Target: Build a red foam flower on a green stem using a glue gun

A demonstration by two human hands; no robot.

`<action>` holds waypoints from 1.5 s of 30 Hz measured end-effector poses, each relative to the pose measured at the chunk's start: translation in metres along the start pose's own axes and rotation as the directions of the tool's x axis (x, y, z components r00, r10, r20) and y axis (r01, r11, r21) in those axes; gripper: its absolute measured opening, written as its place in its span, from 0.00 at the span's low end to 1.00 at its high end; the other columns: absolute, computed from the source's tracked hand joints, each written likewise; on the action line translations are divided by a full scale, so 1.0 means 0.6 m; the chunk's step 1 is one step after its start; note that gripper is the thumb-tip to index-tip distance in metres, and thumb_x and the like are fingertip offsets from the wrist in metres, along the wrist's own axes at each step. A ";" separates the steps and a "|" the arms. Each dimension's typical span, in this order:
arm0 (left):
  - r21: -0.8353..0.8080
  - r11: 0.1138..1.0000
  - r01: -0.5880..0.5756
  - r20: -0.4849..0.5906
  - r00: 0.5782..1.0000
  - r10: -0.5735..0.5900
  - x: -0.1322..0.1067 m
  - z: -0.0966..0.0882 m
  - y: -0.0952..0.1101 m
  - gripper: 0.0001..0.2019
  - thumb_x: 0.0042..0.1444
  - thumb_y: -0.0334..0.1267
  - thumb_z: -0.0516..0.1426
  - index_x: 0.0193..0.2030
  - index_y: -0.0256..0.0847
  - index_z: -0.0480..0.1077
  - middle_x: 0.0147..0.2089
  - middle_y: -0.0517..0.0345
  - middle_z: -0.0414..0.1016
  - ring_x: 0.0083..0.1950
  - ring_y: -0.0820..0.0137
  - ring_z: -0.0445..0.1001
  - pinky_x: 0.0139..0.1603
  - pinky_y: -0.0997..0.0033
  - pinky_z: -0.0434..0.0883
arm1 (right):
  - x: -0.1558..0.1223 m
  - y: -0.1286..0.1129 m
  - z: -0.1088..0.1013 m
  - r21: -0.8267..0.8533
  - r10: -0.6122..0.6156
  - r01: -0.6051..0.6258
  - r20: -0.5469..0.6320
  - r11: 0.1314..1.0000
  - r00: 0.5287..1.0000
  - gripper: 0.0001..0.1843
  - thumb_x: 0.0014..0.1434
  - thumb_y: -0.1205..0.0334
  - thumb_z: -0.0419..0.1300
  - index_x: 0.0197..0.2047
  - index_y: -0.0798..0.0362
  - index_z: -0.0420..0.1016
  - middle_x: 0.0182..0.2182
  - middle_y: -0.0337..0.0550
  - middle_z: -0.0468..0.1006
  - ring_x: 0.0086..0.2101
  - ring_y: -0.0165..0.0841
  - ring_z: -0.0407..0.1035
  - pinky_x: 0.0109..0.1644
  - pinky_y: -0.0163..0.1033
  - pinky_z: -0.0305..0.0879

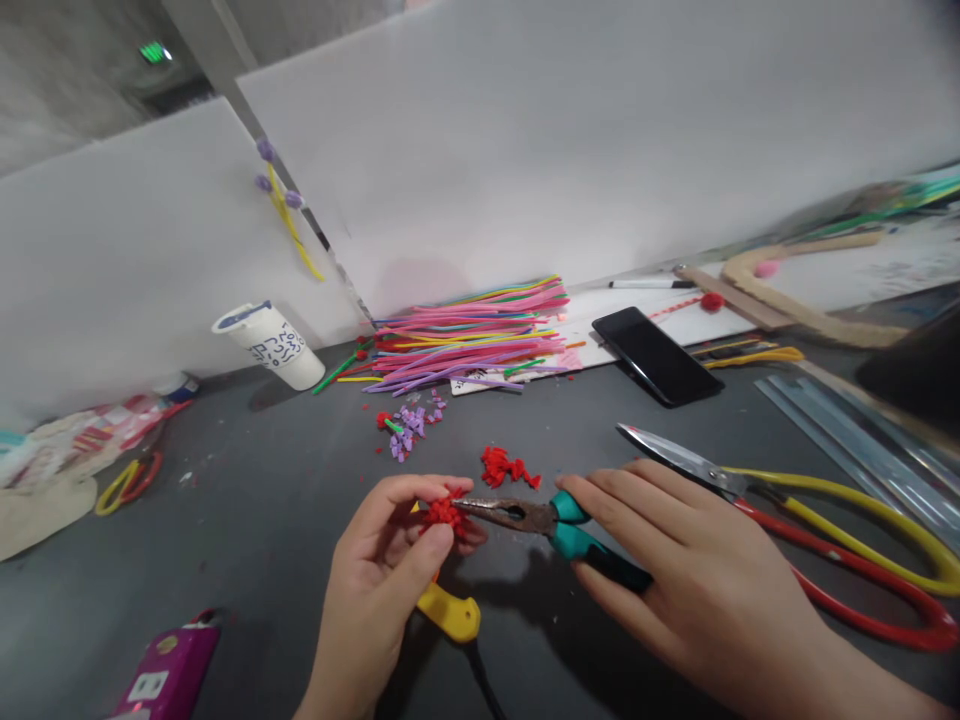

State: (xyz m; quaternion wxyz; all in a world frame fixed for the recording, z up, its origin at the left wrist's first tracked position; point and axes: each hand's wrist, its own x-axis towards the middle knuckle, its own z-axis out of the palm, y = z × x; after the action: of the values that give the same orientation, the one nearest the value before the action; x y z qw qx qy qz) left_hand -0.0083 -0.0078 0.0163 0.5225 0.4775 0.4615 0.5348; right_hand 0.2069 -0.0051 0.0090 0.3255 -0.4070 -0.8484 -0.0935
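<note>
My left hand (386, 570) pinches a small red pipe-cleaner piece (442, 513) between thumb and fingers, low in the middle of the dark table. My right hand (690, 575) grips teal-handled pliers (551, 520), whose rusty jaws point left and meet the red piece. A yellow-tipped tool with a black cord (452, 612) lies under my left hand. Red scraps (506, 467) lie just beyond the pliers.
Large scissors with yellow and red handles (810, 510) lie right of my right hand. A bundle of coloured pipe cleaners (472, 335), purple scraps (411, 422), a black phone (656, 355), a tipped white cup (270, 343) and a magenta object (169, 672) sit around. White partitions (525, 150) stand behind.
</note>
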 end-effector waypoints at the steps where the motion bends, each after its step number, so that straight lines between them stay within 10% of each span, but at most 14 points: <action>1: 0.001 1.000 -0.002 0.004 1.000 0.002 0.001 0.000 -0.001 0.04 0.52 0.34 0.62 0.36 0.44 0.75 0.44 0.55 0.80 0.32 0.68 0.80 0.35 0.69 0.77 | 0.000 -0.001 0.000 -0.004 -0.003 0.003 -0.001 1.000 1.000 0.14 0.62 0.66 0.51 0.43 0.62 0.75 0.34 0.50 0.80 0.32 0.39 0.72 0.38 0.45 0.69; 14: 0.111 0.994 -0.018 -0.078 0.997 0.027 -0.001 0.008 -0.003 0.05 0.50 0.33 0.63 0.36 0.43 0.75 0.45 0.53 0.80 0.32 0.68 0.80 0.36 0.70 0.78 | 0.002 -0.001 -0.001 -0.023 0.011 -0.011 0.016 1.000 1.000 0.13 0.61 0.67 0.51 0.41 0.60 0.76 0.33 0.50 0.80 0.30 0.38 0.71 0.35 0.43 0.70; 26: -0.193 0.951 0.243 -0.017 0.968 -0.251 0.012 0.000 -0.001 0.09 0.49 0.35 0.65 0.38 0.40 0.74 0.39 0.55 0.81 0.30 0.70 0.79 0.35 0.73 0.76 | -0.004 -0.003 0.007 0.068 0.082 -0.085 0.047 0.994 0.996 0.12 0.58 0.65 0.55 0.43 0.59 0.76 0.33 0.48 0.79 0.31 0.39 0.69 0.36 0.44 0.69; 45: -0.187 0.938 0.293 -0.036 0.952 -0.304 0.018 0.003 -0.003 0.13 0.47 0.34 0.65 0.40 0.39 0.70 0.38 0.54 0.81 0.30 0.69 0.80 0.32 0.74 0.74 | -0.013 -0.005 0.018 -0.119 0.035 -0.027 0.067 0.993 0.997 0.14 0.58 0.67 0.55 0.45 0.62 0.75 0.33 0.48 0.78 0.31 0.41 0.67 0.32 0.46 0.64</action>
State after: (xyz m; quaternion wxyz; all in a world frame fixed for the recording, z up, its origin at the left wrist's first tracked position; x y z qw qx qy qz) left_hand -0.0064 0.0031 0.0150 0.6233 0.3353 0.4951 0.5039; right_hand 0.2029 -0.0073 -0.0038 0.2728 -0.4417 -0.8456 -0.1241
